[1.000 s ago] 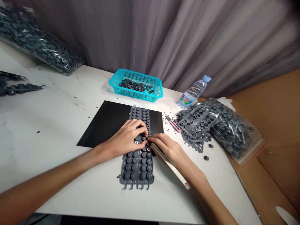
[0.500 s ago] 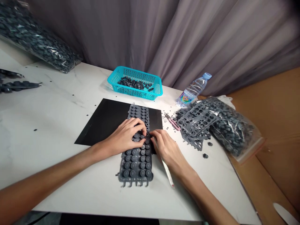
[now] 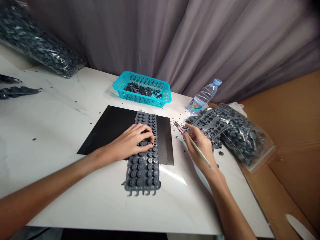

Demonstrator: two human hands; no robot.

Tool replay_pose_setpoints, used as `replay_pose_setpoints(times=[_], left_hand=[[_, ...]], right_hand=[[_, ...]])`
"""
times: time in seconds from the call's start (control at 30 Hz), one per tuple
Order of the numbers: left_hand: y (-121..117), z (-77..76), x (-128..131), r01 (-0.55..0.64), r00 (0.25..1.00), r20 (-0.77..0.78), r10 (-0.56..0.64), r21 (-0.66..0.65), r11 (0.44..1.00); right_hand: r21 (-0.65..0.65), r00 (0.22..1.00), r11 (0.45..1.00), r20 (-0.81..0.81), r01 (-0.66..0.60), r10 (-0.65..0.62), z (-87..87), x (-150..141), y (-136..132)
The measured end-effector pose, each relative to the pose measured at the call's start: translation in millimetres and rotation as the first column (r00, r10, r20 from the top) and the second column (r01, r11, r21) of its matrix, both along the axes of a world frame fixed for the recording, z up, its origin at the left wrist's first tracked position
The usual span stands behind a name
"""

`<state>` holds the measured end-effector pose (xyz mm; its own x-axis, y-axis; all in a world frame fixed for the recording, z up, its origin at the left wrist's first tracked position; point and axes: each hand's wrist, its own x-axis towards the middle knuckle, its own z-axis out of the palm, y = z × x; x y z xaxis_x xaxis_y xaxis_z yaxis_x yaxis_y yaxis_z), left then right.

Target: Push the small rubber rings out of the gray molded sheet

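Your left hand (image 3: 132,140) curls over the dark knobbed sheet (image 3: 142,173), likely steadying it; whether thumb and fingers pinch a knob, I cannot tell. The sheet lies lengthwise before you, across the black mat (image 3: 107,126) with its near end over the white table (image 3: 75,206), perhaps for easy reach. Your right hand (image 3: 200,146), well apart, pinches 1 slim pale tool (image 3: 201,153), probably for fine control.

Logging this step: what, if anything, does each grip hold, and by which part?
Right grip: slim white tool, near its far end. Left grip: on grey moulded sheet; hold unclear.
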<state>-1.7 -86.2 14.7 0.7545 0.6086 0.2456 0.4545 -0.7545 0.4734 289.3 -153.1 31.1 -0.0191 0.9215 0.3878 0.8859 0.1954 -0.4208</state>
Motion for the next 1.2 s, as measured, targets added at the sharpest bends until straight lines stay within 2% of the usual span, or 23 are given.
replay_pose_setpoints(times=[0.13,0.27,0.4,0.5,0.63,1.0,1.2], left_hand=[[12.8,3.7,-3.8,0.033,0.999,-0.023,-0.032,0.021,0.999],[9.7,6.4,-3.2,0.019,1.0,0.014,-0.02,0.054,0.998],[-1.6,5.2,0.5,-0.025,0.999,0.038,0.022,0.078,0.997],[-8.2,5.0,3.9,-0.061,0.998,0.025,0.059,0.108,0.992],[-11.6,6.2,7.0,-0.092,0.996,0.0,0.093,0.113,0.989],[-10.3,0.8,8.0,-0.118,0.992,0.058,0.114,0.062,0.991],[-10.6,-0.4,8.5,-0.123,0.989,0.082,0.124,-0.012,0.992]], right_hand=[[-0.071,0.99,0.992,-0.106,-0.106,0.098,0.8,-23.2,0.5],[-0.096,0.957,0.976,-0.235,-0.196,0.17,2.9,-35.3,-3.0],[-0.171,0.898,0.914,-0.32,-0.369,0.303,7.0,-44.7,-8.7],[-0.208,0.876,0.864,-0.269,-0.458,0.4,5.6,-48.3,-8.7],[-0.13,0.859,0.852,-0.154,-0.508,0.489,-1.4,-46.9,-4.0],[-0.125,0.845,0.836,-0.089,-0.535,0.527,-1.7,-45.9,-0.4],[-0.114,0.854,0.851,0.029,-0.513,0.519,-8.9,-46.3,0.0]])
